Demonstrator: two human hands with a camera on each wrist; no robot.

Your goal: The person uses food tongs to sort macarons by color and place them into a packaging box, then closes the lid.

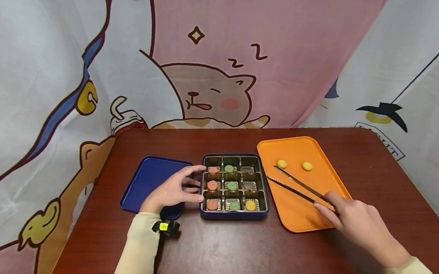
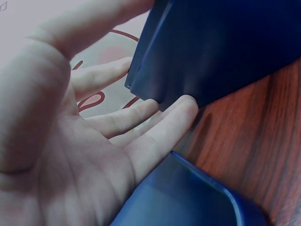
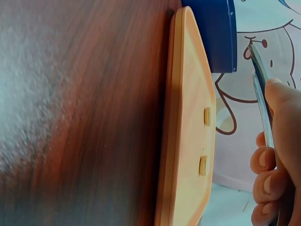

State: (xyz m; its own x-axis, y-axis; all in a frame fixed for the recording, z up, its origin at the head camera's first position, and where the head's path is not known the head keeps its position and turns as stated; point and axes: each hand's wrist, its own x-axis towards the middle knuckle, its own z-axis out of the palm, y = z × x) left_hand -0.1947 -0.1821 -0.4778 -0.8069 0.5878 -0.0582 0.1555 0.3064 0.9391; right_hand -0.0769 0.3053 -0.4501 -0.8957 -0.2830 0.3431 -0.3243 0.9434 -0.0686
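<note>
A dark blue box (image 1: 234, 214) with a grid of foil-lined compartments sits mid-table and holds several round sweets: pink (image 1: 212, 185), green (image 1: 232, 185) and one yellow (image 1: 250, 205). My left hand (image 1: 173, 191) rests against the box's left wall, and its straight fingers (image 2: 160, 127) touch the box (image 2: 211, 47). My right hand (image 1: 359, 222) grips long metal tongs (image 1: 297, 186) whose tips lie apart over the orange tray (image 1: 305, 216). Two yellow sweets (image 1: 281, 163) (image 1: 307, 166) lie on the tray beyond the tips. In the right wrist view the tongs (image 3: 261, 80) run past my thumb (image 3: 282, 108).
The box's blue lid (image 1: 146, 180) lies flat left of the box, partly under my left wrist. The dark wood table (image 1: 228, 255) ends at a cartoon-printed cloth backdrop (image 1: 214, 69). The orange tray (image 3: 188, 117) lies close beside the box's right side.
</note>
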